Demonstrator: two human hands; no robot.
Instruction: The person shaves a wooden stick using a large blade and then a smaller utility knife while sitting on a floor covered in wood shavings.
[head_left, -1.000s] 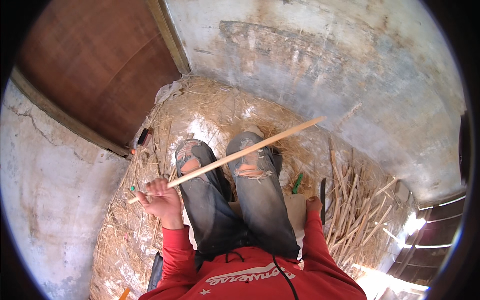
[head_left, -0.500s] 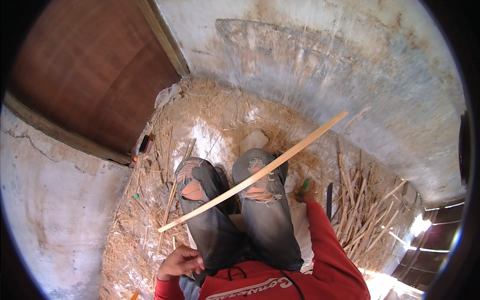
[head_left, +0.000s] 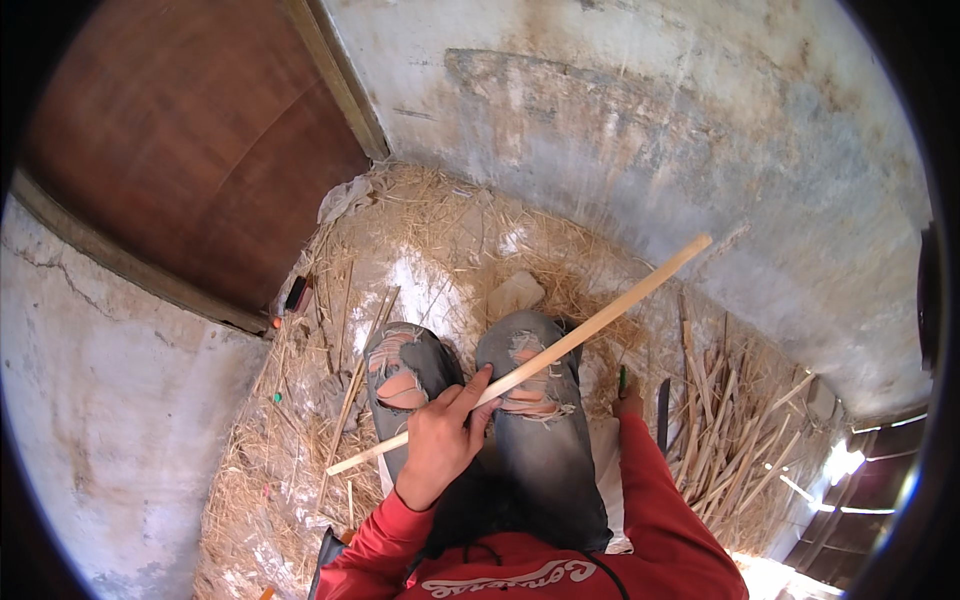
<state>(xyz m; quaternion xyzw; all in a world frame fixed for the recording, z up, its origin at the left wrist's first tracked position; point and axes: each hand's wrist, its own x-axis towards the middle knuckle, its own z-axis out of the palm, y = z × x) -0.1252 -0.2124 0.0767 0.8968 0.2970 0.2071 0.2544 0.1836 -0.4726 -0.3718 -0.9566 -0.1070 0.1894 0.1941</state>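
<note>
A long pale wooden stick (head_left: 610, 312) lies slantwise across my knees, its thicker end up at the right. My left hand (head_left: 443, 440) is closed round its lower part, thumb and fingers on the wood. Down on the floor to the right of my legs is my right hand (head_left: 629, 402), partly hidden by its red sleeve. It holds a slim green object (head_left: 622, 380), whose kind I cannot make out. Beside that hand a dark, flat, blade-like strip (head_left: 663, 412) rests on the floor.
Several sticks (head_left: 715, 420) lie heaped at the right by the stained wall (head_left: 640, 130). Straw (head_left: 430, 210) covers the floor, with a pale stone block (head_left: 515, 296) beyond my knees. A brown door panel (head_left: 190, 150) stands at the upper left, a small black object (head_left: 296, 292) near its foot.
My left hand has moved up and right from beside my lap and taken hold of the stick. The green object in my right hand has turned more upright.
</note>
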